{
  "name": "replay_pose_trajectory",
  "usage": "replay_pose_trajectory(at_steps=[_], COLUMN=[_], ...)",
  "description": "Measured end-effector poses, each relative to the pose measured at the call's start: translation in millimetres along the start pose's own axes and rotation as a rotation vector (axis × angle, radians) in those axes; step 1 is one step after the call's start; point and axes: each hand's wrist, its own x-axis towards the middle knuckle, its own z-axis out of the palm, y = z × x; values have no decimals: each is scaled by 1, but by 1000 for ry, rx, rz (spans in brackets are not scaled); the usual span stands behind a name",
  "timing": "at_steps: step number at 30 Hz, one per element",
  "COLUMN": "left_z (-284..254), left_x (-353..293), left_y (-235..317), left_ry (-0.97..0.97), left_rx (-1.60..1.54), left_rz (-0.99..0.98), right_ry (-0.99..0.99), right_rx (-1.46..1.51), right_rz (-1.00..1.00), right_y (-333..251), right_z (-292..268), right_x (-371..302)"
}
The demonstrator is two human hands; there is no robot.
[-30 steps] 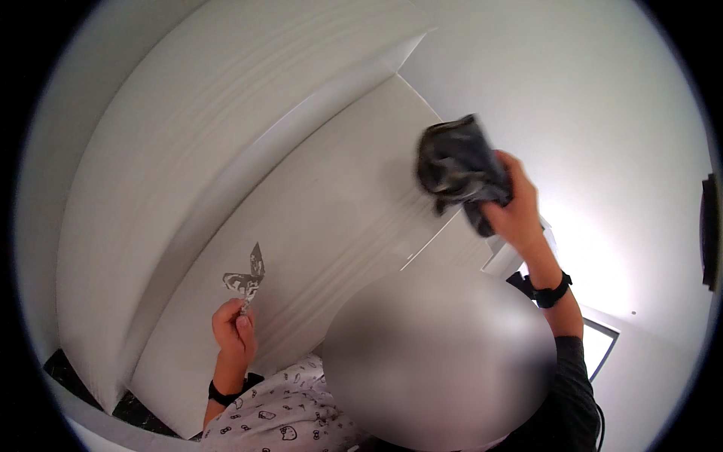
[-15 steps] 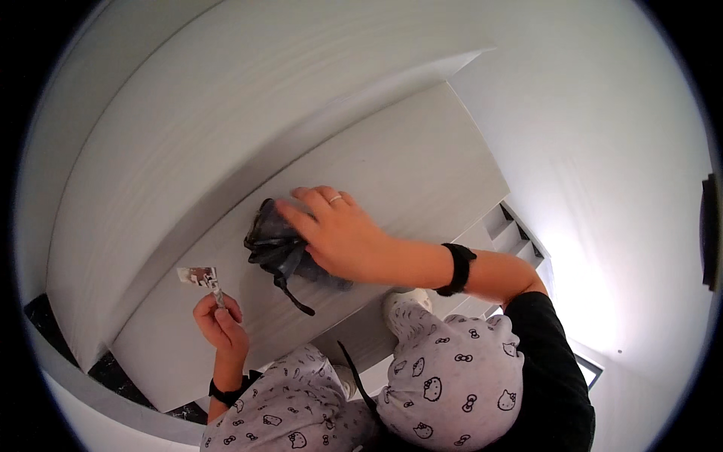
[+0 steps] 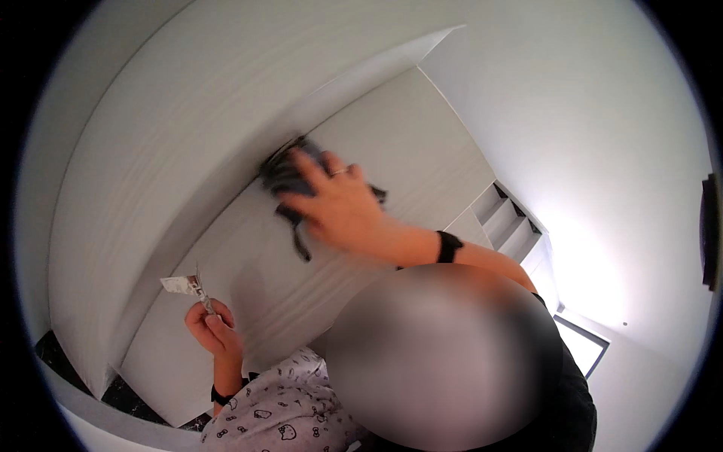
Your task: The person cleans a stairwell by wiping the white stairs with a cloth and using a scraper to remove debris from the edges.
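Observation:
My right hand presses down, fingers spread, on a dark pleated bundle of limp material with loose strap ends. The bundle lies near the far edge of a pale grey wood-grain surface; motion blur and my fingers hide much of it. Farther left and nearer to me, my left hand is closed round the narrow silvery stem of a small flat brown-and-white piece. Its flat end sticks out above my fingers, and its exact kind cannot be made out.
A pale panel rises along the far side of the surface. Open compartments with dark edges stand at the right, by a white wall. Black marbled strips show at the lower left. My patterned trousers fill the lower middle.
My right hand and the dark bundle have moved away from me, up to the surface's far edge. My left hand keeps its hold, with the flat piece turned slightly.

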Motion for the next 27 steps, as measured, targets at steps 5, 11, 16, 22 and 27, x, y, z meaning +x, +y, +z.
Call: replay_pose_trajectory(at_steps=[5,11,16,22,27], left_z=[-9,-17,-20,-22,-18], left_x=[-3,-6,-4,-8,-8], left_y=[1,-1,-6,-9,-20], left_ry=[-31,-57,-70,-109,-68], left_rx=[0,-55,-41,-11,-77], left_rz=[22,-53,-51,-144,-99], right_ry=[108,245,314,132,-57], right_rx=[-108,-32,-210,24,252], right_rz=[310,590,787,254,-423], right_y=[74,167,191,60,-43], right_z=[-26,-59,-86,-87,-6], right_x=[-24,-62,-114,-86,-60])
